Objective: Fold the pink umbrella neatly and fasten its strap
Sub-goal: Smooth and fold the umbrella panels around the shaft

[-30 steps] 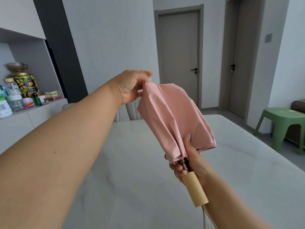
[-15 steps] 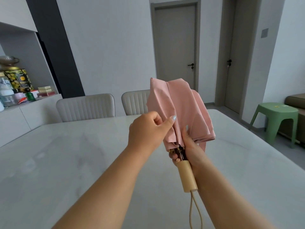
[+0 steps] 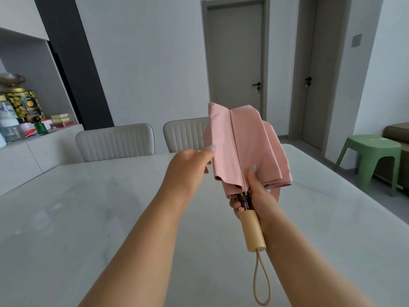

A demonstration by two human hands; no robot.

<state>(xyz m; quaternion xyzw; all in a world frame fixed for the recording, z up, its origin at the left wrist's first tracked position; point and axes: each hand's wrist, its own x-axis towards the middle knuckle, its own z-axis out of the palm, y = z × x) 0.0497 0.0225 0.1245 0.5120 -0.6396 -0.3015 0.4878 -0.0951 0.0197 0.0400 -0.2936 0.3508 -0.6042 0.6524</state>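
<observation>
Pleating the pink umbrella (image 3: 245, 147) above the counter (image 3: 88, 218), strap not yet fastened.

The right hand (image 3: 257, 196) grips the canopy base just above the wooden handle (image 3: 252, 231); the left hand (image 3: 190, 167), beside it, pinches one panel's edge. Best to pull each panel flat, wrap all one way, keep the base grip firm. The strap hangs behind the right hand.

one head-worn view looks forward and down, close over the table (image 3: 88, 218).
</observation>
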